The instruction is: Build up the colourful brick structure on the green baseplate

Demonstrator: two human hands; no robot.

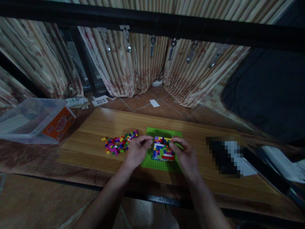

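Two half-curled hands (136, 153) (188, 159) flank the multicoloured brick block (162, 149), any hold unclear.

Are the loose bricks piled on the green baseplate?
No, the loose bricks lie on the wooden tabletop, left of the green baseplate.

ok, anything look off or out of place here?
A white paper lies on the floor tiles beyond the wooden table, as if dropped. A pixelated patch hides things right of the green baseplate. Loose bricks are scattered at left. No damage visible.
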